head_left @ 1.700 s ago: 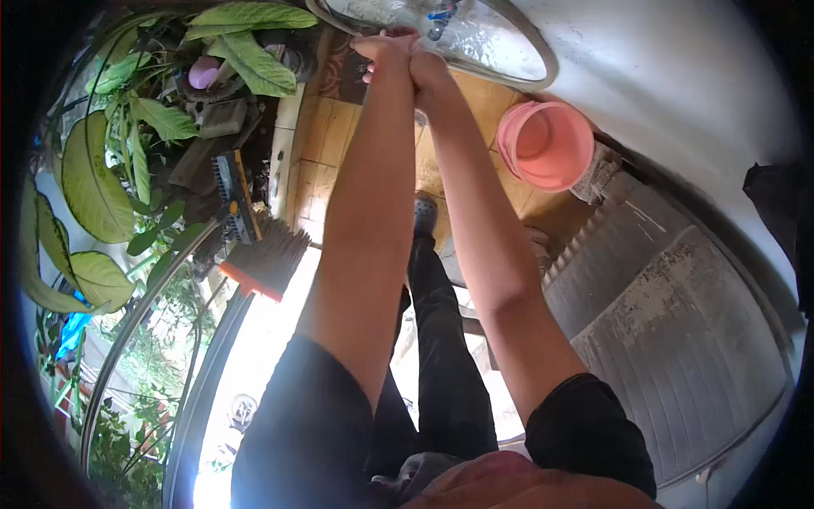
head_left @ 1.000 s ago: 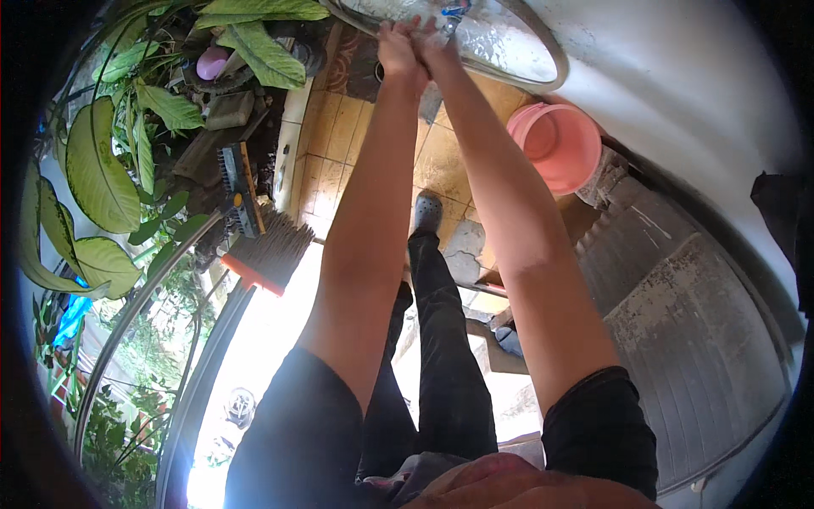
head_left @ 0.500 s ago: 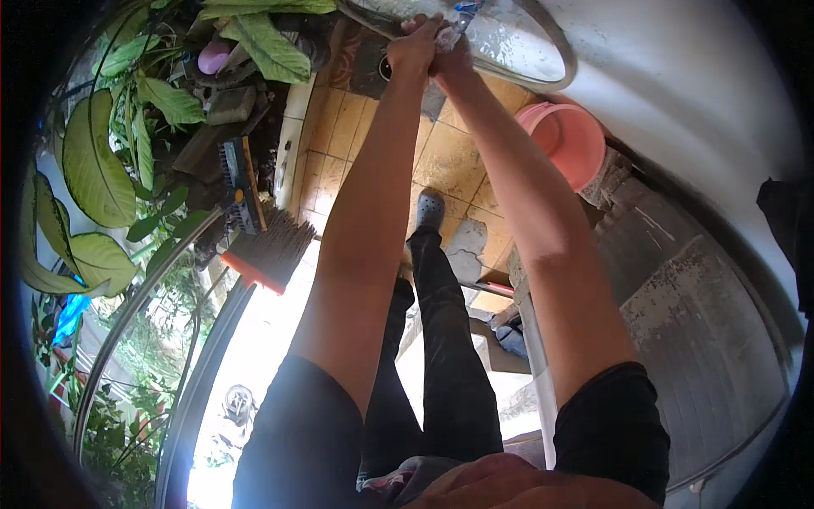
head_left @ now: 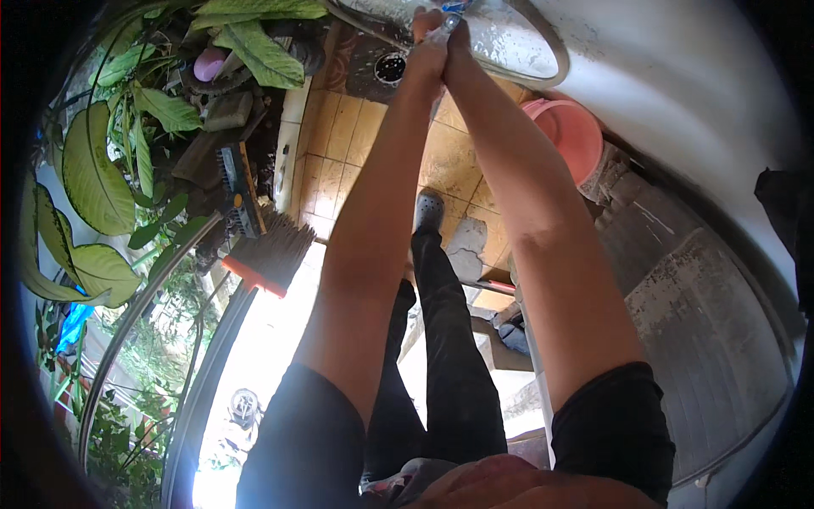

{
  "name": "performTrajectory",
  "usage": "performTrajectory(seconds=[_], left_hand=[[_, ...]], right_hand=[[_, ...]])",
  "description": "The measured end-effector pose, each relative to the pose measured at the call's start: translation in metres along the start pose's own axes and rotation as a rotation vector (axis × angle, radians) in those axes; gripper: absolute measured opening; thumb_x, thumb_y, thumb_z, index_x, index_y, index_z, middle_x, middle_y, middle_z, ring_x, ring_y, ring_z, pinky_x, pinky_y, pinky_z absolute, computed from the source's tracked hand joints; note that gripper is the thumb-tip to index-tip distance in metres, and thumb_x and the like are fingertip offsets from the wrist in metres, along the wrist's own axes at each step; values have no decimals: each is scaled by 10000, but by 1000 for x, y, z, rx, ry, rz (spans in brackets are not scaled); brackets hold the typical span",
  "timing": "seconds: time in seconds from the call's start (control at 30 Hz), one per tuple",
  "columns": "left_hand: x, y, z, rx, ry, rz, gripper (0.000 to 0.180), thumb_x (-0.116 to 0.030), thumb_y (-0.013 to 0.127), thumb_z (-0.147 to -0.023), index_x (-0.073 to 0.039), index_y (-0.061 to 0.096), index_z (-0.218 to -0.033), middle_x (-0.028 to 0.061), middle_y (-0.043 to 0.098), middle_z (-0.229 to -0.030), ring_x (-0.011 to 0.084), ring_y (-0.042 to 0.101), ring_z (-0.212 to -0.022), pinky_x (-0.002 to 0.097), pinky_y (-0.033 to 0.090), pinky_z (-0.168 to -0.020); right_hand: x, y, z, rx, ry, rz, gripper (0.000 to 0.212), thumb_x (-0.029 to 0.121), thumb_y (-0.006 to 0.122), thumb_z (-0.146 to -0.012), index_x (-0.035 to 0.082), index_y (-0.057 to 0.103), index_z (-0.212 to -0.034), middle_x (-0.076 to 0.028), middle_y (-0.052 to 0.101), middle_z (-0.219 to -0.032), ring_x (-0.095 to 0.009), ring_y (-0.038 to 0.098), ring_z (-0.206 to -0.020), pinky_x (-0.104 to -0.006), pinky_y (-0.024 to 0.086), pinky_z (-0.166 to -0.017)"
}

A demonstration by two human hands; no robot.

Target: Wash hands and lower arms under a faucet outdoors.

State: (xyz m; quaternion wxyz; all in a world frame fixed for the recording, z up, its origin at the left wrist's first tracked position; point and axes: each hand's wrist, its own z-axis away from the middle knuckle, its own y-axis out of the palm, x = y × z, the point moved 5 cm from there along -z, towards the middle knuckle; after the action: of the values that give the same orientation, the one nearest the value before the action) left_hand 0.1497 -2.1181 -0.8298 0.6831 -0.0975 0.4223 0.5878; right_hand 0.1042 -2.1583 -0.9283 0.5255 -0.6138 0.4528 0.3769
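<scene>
Both arms reach to the top of the head view, where my hands meet under a blue-handled tap (head_left: 455, 7). My left hand (head_left: 428, 53) has its fingers partly showing, stretched upward and apart from the palm. Against it lies my right hand (head_left: 459, 41), its fingers mostly hidden. Clear water or wet shine shows between the hands. I see no object in either one. Just left of them, a round floor drain (head_left: 390, 68) is set in a dark tile. A grey hose (head_left: 555, 51) curves along the wall on the right.
A pink bucket (head_left: 577, 140) stands by the white wall, near a grey ribbed washboard-like slab (head_left: 704, 339). Leafy plants (head_left: 97, 174), a broom head (head_left: 267, 254) and a brush (head_left: 242, 191) line the left. Yellow tiles (head_left: 449, 157) surround my grey clog (head_left: 430, 210).
My hands have slid against each other under the tap; the left now sits a little lower with its fingers up. More of the floor drain shows.
</scene>
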Motion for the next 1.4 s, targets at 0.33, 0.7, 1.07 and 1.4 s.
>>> performTrajectory(seconds=[0.33,0.7,1.07,1.4], left_hand=[[-18,54,138,191,445,-654,344,-194,580,-871,63,571,-1099,315,491,-1254,447,411,-1254,573,230,-1062],[-47,78,91,625,705,-733,256,-191,529,-806,-47,692,-941,108,652,-1080,303,507,-1150,472,340,-997],[-58,61,143,627,951,-710,299,-342,522,-855,-96,684,-908,103,677,-910,322,610,-972,426,428,-947],[-66,-3,17,364,849,-1441,369,-389,493,-863,-90,665,-990,166,641,-1064,375,569,-1050,445,388,-1020]], right_hand=[[-38,43,42,754,399,-1738,208,285,610,-815,107,690,-745,-86,688,-762,-263,665,-651,-401,497,-562],[22,106,69,288,267,-2665,232,230,554,-865,69,664,-991,-147,692,-951,-299,670,-866,-387,544,-751],[-9,1,42,241,-102,-1349,241,289,554,-883,99,607,-1021,-95,671,-913,-315,654,-852,-450,531,-701],[-21,-24,-3,313,-33,-1394,307,246,566,-863,60,577,-1106,-162,671,-930,-345,656,-845,-466,525,-703]])
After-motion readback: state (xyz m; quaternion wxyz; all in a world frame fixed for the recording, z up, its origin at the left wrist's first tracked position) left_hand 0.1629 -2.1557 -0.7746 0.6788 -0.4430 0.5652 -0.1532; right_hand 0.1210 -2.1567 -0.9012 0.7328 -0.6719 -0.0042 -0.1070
